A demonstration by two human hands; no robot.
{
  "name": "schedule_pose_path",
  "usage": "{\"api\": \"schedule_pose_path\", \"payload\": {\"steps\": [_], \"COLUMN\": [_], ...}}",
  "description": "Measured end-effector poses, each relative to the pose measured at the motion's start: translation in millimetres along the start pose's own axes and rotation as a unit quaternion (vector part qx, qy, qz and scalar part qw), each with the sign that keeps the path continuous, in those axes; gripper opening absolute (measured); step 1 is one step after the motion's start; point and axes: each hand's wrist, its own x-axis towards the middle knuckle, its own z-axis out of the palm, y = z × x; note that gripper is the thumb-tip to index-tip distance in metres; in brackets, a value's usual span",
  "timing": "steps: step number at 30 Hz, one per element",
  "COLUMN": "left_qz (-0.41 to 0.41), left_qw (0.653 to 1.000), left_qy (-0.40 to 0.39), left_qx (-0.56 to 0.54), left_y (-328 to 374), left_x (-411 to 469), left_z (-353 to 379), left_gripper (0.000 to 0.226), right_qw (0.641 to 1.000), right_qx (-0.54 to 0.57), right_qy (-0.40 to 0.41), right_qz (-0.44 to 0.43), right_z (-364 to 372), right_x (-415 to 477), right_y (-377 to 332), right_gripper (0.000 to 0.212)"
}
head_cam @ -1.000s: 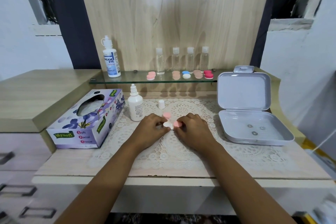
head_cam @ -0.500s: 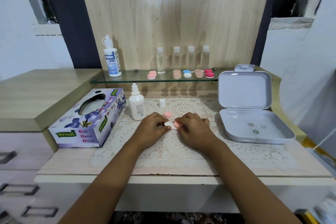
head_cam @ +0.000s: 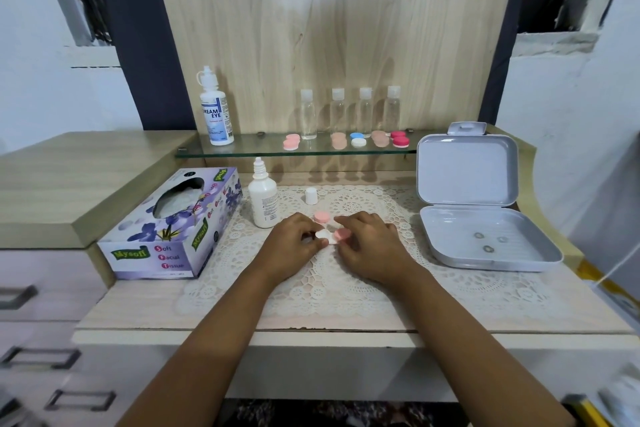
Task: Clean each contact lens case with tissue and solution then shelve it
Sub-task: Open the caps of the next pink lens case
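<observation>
case axis: we read the lens case (head_cam: 329, 236) as lying flat, long axis 9-to-3 o'clock, with a bare white well at the 9 end and a pink cap over the 3 end.
case vs fingers: left hand (head_cam: 292, 250) pinches the white end; right hand (head_cam: 372, 246) curls its fingers on the pink end.
case place: on the lace mat (head_cam: 311, 291), at 4 o'clock of the solution bottle (head_cam: 263, 201); loose pink cap (head_cam: 322, 217) just beside it at 12.
materials: smooth plastic, round wells; openwork mat.
</observation>
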Motion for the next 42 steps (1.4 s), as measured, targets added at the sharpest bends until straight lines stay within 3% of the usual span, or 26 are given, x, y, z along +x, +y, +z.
{"api": "schedule_pose_path", "payload": {"steps": [3, 7, 15, 18, 28, 35, 39, 42], "left_qz": [0.003, -0.005, -0.002, 0.002, -0.006, -0.010, -0.005, -0.005], "left_qw": [1.000, 1.000, 1.000, 1.000, 1.000, 1.000, 1.000, 1.000], "left_qy": [-0.004, -0.005, -0.005, -0.003, -0.010, -0.013, -0.012, -0.011], "left_qx": [0.005, 0.002, 0.013, 0.022, 0.015, 0.013, 0.015, 0.018], "left_y": [-0.2, -0.9, 0.7, 0.9, 1.8, 2.5, 2.9, 3.0], "left_x": [-0.1, -0.1, -0.4, -1.2, -2.4, -2.6, -3.1, -3.3], "left_z": [-0.2, 0.2, 0.1, -0.4, -1.2, -1.2, -1.6, -1.3], "left_gripper": [0.027, 0.027, 0.028, 0.027, 0.027, 0.028, 0.029, 0.030], "right_qw": [0.999, 1.000, 0.974, 0.977, 0.993, 0.987, 0.993, 0.995], "right_qx": [-0.022, 0.010, 0.217, 0.197, 0.087, 0.135, 0.097, 0.084], "right_qy": [0.011, 0.010, 0.004, 0.013, -0.006, 0.004, 0.024, -0.009], "right_qz": [0.025, 0.017, 0.070, 0.085, 0.085, 0.082, 0.065, 0.046], "right_z": [-0.4, 0.5, -11.5, -13.1, -4.8, -8.0, -17.3, -19.3], "right_x": [3.5, 5.2, 12.2, 22.0, 50.1, 40.9, 28.7, 17.1], "right_y": [1.0, 0.7, 6.3, 10.3, 11.3, 15.2, 13.1, 13.0], "right_gripper": [0.053, 0.037, 0.016, 0.008, 0.012, 0.016, 0.025, 0.032]}}
